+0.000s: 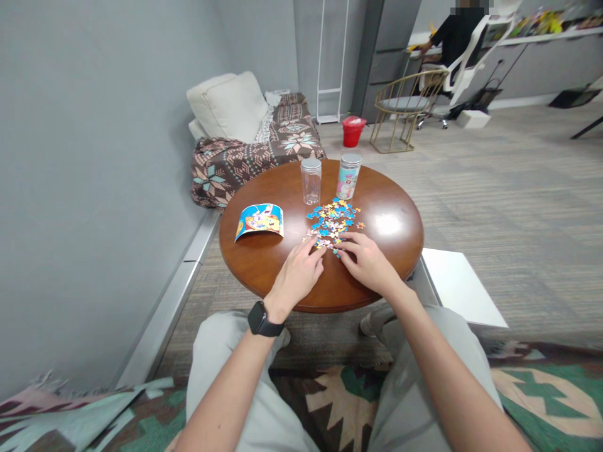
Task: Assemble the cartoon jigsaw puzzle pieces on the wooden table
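Observation:
A loose pile of small jigsaw puzzle pieces [333, 218], blue, yellow and pink, lies on the round brown table [264, 270]. My left hand [301, 267] rests at the near left edge of the pile, fingers stretched out and touching pieces. Opposite it, my right hand [365, 258] has its fingers spread over the near right edge. No piece is visibly gripped in either hand. A curved picture card [260, 220] stands left of the pile. Behind the pieces are a clear jar [311, 182] with a silver lid and a printed jar [348, 177], both upright.
A sofa [249, 125] with a patterned cover stands beyond the table, near the left wall. Farther right are a red bin [352, 130], a gold wire chair [407, 103] and a seated person in black [459, 37]. A white box [464, 285] sits right of the table.

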